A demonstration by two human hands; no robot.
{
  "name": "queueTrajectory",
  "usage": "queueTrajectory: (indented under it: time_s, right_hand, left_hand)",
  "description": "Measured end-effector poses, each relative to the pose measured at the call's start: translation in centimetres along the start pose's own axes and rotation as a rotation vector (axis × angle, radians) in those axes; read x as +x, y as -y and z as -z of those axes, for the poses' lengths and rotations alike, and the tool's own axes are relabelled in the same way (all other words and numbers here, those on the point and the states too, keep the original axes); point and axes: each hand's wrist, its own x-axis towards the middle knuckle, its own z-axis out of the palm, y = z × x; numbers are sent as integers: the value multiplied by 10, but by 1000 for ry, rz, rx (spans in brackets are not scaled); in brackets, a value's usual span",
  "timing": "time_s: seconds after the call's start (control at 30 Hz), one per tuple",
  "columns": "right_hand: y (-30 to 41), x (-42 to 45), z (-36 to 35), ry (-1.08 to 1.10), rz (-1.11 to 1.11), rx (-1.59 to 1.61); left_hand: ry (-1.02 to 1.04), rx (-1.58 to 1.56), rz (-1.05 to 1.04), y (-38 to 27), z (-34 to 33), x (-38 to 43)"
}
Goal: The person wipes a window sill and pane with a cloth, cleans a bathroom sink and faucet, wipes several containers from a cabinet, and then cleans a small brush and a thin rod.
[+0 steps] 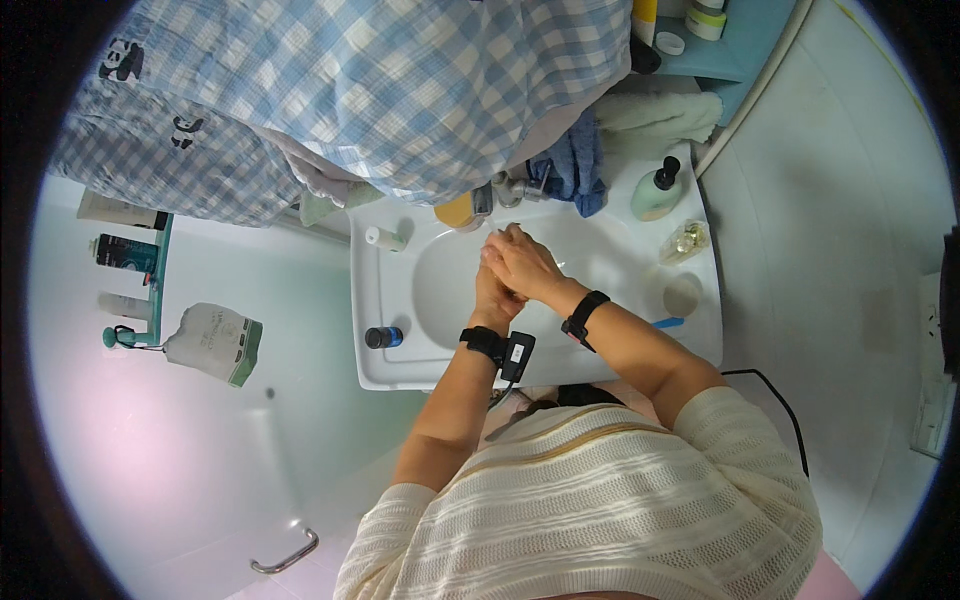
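Over the basin of a white washbasin (pixel 442 289), my right hand (pixel 525 259) lies across my left hand (pixel 495 289), palms facing and touching. Both look wet, close under the metal faucet (pixel 508 190). Whether anything small is between the palms is hidden. Each wrist wears a black strap, and the left one carries a small black box (pixel 517 357). Just beyond my fingers, a container with a yellow part (pixel 454 212) stands beside the faucet.
A green pump bottle (pixel 657 196), a clear bottle (pixel 684 242) and a blue-handled item (pixel 667 323) lie right. A white bottle (pixel 385 239) and a dark jar (pixel 384 337) are left. Checkered fabric (pixel 420 90) hangs ahead, near a blue towel (pixel 576 161). A shelf (pixel 160 277) holds toiletries.
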Motion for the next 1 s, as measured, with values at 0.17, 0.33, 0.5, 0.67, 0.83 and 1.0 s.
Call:
queueTrajectory:
  time_s: [0.17, 0.33, 0.5, 0.67, 0.83, 1.0]
  right_hand:
    - [-16, 5, -8, 24, -217, -20]
    - [-4, 4, -6, 173, -386, 102]
    - [-47, 5, -20, 75, -393, 313]
    - [-67, -11, 0, 345, -645, 1138]
    - [-76, -18, 6, 384, -773, 1286]
    - [-60, -17, 8, 420, -1048, 1302]
  left_hand:
    - [-167, 366, -175, -7, 3, 7]
    - [-280, 1366, -892, -8, 35, 28]
    - [-384, 1539, -1022, -11, -19, 3]
    - [-217, 1443, -641, -15, -26, -16]
    - [-66, 1519, -947, -14, -12, -11]
    - [-79, 741, -462, -8, -33, -32]
